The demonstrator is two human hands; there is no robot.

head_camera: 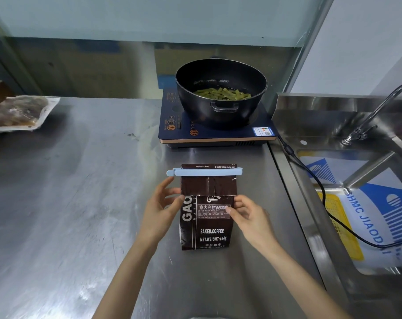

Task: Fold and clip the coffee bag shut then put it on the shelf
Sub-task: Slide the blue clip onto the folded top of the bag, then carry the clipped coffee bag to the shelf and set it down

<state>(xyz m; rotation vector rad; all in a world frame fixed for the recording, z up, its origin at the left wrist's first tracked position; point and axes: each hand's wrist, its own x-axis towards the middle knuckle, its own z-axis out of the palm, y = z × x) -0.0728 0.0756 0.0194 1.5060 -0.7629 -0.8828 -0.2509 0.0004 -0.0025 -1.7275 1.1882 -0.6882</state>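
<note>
A dark brown coffee bag (209, 226) with white print stands on the steel counter (80, 203), its top folded over. A pale blue bar clip (204, 172) is clamped across the folded top, sticking out past both sides of the bag. My left hand (159, 212) rests against the bag's left side, thumb on the front near the fold and fingers reaching up toward the clip's left end. On the bag's right edge sits my right hand (248, 215), thumb pressed on the front label. No shelf is in view.
Behind the bag, a black pot (220, 93) of green beans sits on an induction hob (216, 130). A sink (356, 203) with a tap (377, 111) lies to the right, a black cable running into it. A vacuum-sealed food pack (18, 111) lies far left.
</note>
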